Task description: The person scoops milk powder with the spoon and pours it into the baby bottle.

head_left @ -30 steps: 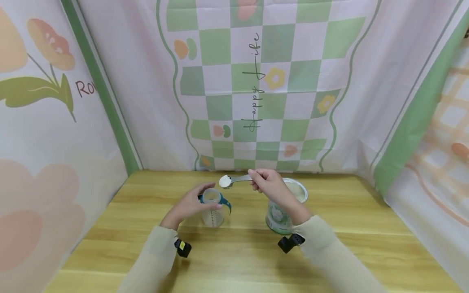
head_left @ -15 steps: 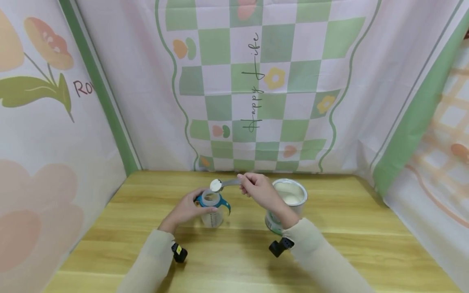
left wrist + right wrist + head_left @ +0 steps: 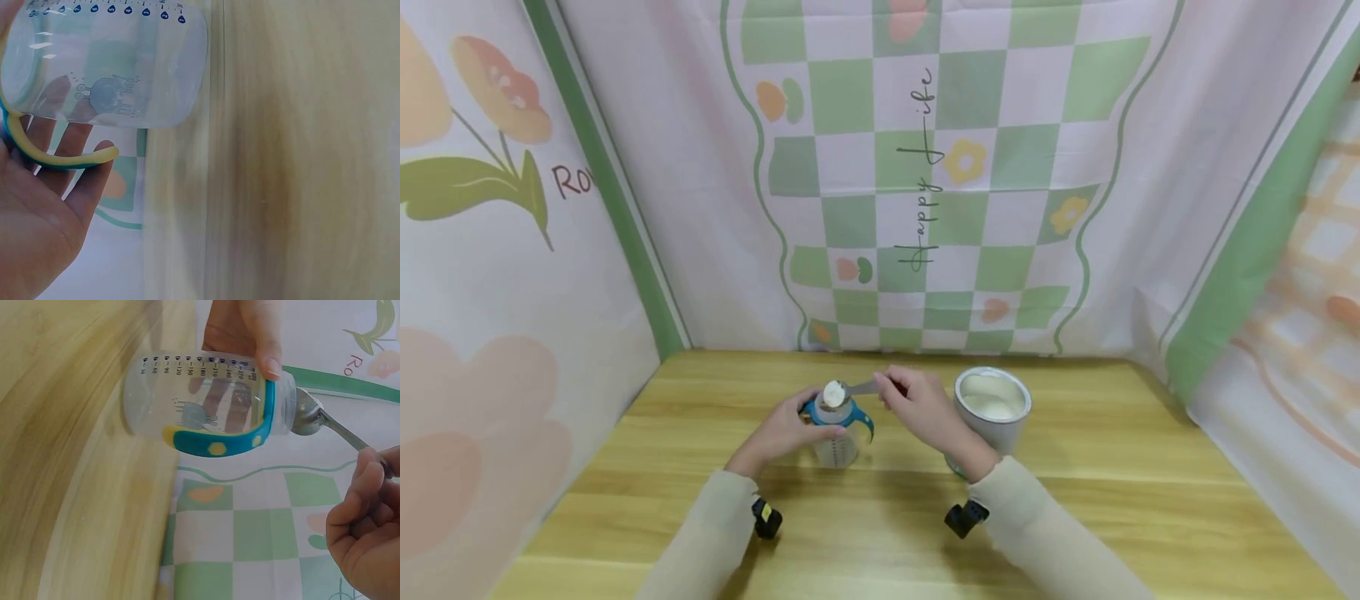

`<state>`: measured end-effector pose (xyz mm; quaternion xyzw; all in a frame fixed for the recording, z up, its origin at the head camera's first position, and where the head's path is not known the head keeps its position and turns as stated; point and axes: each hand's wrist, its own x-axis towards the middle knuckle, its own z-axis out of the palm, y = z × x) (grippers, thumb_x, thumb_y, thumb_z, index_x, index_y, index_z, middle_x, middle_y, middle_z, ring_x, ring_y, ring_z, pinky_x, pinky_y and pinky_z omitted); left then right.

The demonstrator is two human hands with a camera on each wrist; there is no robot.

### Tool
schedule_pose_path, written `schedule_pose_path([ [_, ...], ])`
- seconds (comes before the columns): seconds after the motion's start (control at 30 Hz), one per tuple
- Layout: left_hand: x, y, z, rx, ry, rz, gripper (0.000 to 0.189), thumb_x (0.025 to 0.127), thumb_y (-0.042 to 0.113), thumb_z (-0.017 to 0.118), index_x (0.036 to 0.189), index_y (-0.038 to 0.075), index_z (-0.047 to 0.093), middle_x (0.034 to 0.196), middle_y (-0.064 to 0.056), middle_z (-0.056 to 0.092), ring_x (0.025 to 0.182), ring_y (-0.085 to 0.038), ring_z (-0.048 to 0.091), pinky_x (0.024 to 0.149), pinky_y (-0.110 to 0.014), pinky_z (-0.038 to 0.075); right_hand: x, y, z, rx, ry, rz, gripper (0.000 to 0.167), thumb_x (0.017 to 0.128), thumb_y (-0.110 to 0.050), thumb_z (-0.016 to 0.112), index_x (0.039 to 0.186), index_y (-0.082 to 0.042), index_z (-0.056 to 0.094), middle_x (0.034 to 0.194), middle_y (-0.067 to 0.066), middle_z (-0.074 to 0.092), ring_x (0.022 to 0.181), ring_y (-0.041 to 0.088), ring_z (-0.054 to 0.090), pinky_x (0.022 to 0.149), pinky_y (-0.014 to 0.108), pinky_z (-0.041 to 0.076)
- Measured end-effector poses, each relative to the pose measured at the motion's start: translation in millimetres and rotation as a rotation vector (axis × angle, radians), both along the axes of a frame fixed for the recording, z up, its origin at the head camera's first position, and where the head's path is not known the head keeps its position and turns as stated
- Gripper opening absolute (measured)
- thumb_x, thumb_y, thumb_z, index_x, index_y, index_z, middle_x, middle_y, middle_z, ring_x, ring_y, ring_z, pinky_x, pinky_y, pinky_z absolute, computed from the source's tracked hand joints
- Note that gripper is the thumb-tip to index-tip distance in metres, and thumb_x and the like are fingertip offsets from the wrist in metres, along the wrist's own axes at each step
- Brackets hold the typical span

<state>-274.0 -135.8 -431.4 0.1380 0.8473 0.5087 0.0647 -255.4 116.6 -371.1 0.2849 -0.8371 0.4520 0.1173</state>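
Observation:
A clear baby bottle (image 3: 837, 451) with a blue two-handled collar stands upright on the wooden table, its top uncovered. My left hand (image 3: 780, 432) holds it near the collar, thumb in front and fingers behind. In the left wrist view, a yellow-lined handle (image 3: 75, 161) curves past the fingers. My right hand (image 3: 921, 410) pinches the end of a metal spoon (image 3: 342, 428). The spoon's bowl, heaped with white powder (image 3: 834, 393), sits right at the bottle's mouth. Printed measuring marks run along the bottle's side in the right wrist view.
An open can (image 3: 992, 429) of pale powder stands right of the bottle, partly behind my right wrist. The wooden table (image 3: 880, 533) ends at a printed curtain (image 3: 910, 167) behind. Both wrists wear small black cameras.
My right hand has moved left and slightly down, bringing the loaded spoon from above and right of the bottle to its mouth. The left hand has stayed nearly in place, holding the bottle.

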Motion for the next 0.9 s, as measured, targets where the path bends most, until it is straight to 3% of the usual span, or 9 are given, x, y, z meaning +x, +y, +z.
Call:
schedule_pose_path([
  [0.2,-0.1,-0.3,0.2,-0.001,0.006,-0.002,0.083,0.08,0.045,0.084,0.149,0.019,0.047,0.14,-0.004,0.056,0.13,-0.031,0.05,0.107,-0.061,0.035,-0.2,-4.0,-4.4,0.011,0.114,0.012,0.033,0.107,-0.026,0.053,0.075,-0.018,0.058,0.059,-0.007,0.048,0.045,0.008,0.037,0.042,0.025,0.034],
  [0.43,0.0,-0.1,-0.3,0.019,0.0,-0.018,0.082,0.079,0.047,0.085,0.148,0.023,0.048,0.139,-0.003,0.056,0.128,-0.028,0.051,0.107,-0.06,0.036,-2.3,-6.3,-11.7,0.095,0.292,0.01,0.026,0.104,-0.017,0.058,0.078,-0.017,0.061,0.061,-0.011,0.043,0.048,0.004,0.037,0.043,0.023,0.035],
  [0.73,-1.5,-0.7,-0.7,0.033,-0.007,-0.037,0.081,0.078,0.049,0.085,0.147,0.025,0.049,0.134,-0.001,0.059,0.123,-0.024,0.054,0.106,-0.056,0.037,-3.5,-5.9,-16.5,0.262,0.579,0.025,0.012,0.099,-0.011,0.066,0.087,-0.011,0.065,0.08,-0.003,0.062,0.065,0.006,0.051,0.056,0.02,0.045],
  [0.9,-2.2,-1.0,-1.4,0.043,-0.002,-0.05,0.081,0.079,0.048,0.084,0.147,0.022,0.049,0.132,-0.001,0.06,0.121,-0.024,0.056,0.104,-0.055,0.039,-3.6,-6.0,-16.8,0.328,0.734,0.022,0.012,0.092,-0.009,0.073,0.085,-0.01,0.065,0.078,-0.001,0.062,0.067,0.01,0.057,0.059,0.023,0.05],
])
